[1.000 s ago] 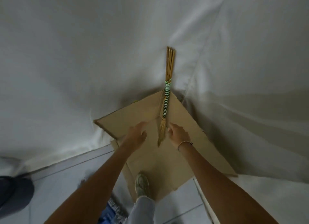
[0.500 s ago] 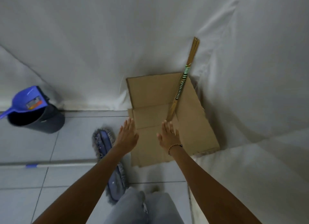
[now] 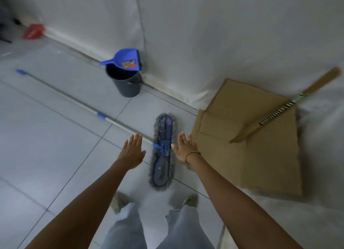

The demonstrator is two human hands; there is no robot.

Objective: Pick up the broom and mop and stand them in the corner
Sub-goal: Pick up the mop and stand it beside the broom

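Note:
The straw broom point(image 3: 279, 111), its handle wrapped in green and black bands, leans in the cloth-draped corner at right with its tip on flattened cardboard point(image 3: 260, 155). The mop lies flat on the tiled floor: its blue-grey fringed head point(image 3: 163, 155) sits between my hands, and its long metal pole point(image 3: 74, 99) runs off to the upper left. My left hand point(image 3: 132, 152) hovers open just left of the mop head. My right hand point(image 3: 186, 150), with a bracelet at the wrist, hovers open just right of it. Neither hand touches anything.
A dark bucket point(image 3: 126, 85) with a blue dustpan point(image 3: 124, 60) resting on its rim stands by the wall. A red object point(image 3: 33, 32) lies at the far left. White cloth point(image 3: 204, 34) covers the walls. My feet point(image 3: 154, 202) stand just behind the mop head.
My hands have left the broom, which stays leaning in the corner. My view has swung left and down, and both open hands now hover over the mop head.

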